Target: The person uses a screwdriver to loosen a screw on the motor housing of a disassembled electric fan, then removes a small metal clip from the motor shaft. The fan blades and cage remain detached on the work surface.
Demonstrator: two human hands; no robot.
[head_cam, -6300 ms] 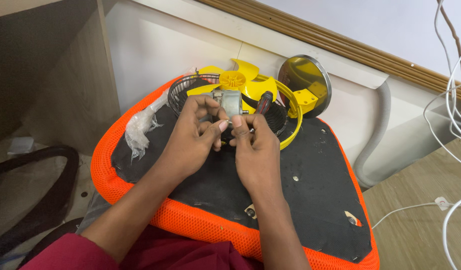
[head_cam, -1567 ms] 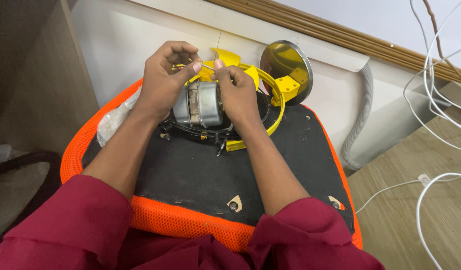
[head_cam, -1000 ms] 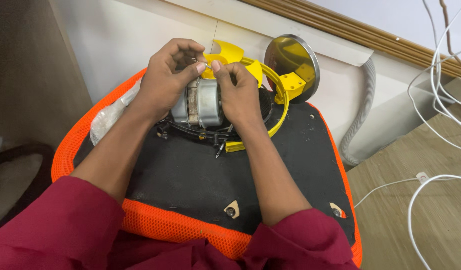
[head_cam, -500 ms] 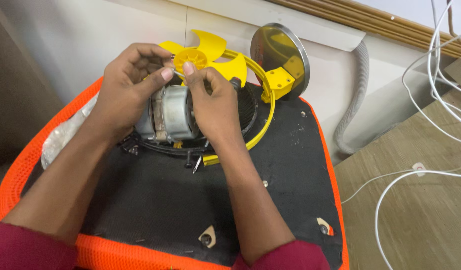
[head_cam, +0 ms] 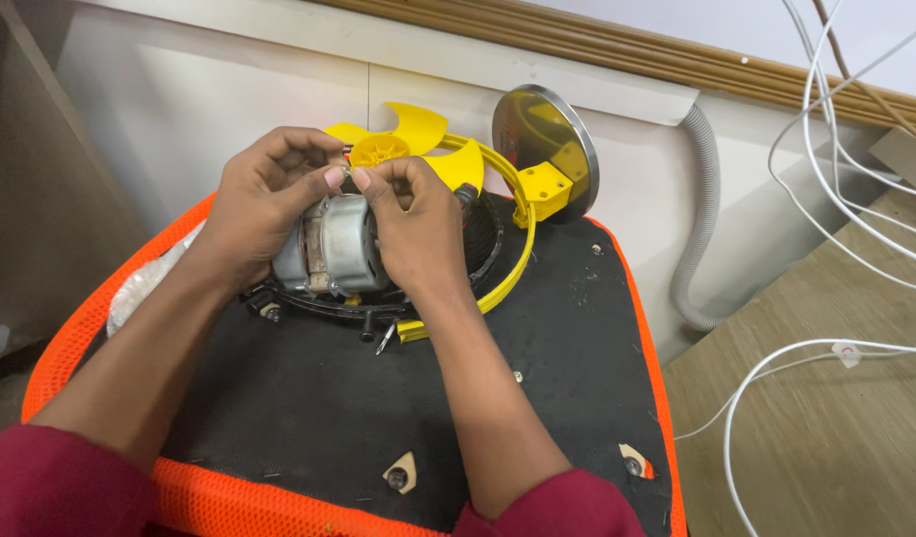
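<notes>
Pinching at the top of the grey fan motor [head_cam: 338,244], both hands are working the spot where the shaft meets the hub of the yellow fan blade [head_cam: 403,144]. The left hand [head_cam: 264,214] is wrapping the motor body from its outer side, thumb and forefinger nearly closed on something small at the shaft end (too small to tell what it is). The right hand [head_cam: 413,224] is cupping the motor's other flank, its forefinger and thumb meeting the left's almost tip to tip, so both grips are closed down tight on that one point.

The motor is sitting just under the fingertips, resting in the black wire guard [head_cam: 378,303] with the yellow ring [head_cam: 512,268] curving round beyond the right hand. All of it is lying on the black pad with orange mesh edging [head_cam: 597,328].

Doing this well looks like a matter of keeping the motor braced with the palms while only the fingertips turn, and holding the blade hub square to the shaft. Loose screws [head_cam: 517,376] are lying nearer the right forearm, worth watching.
</notes>
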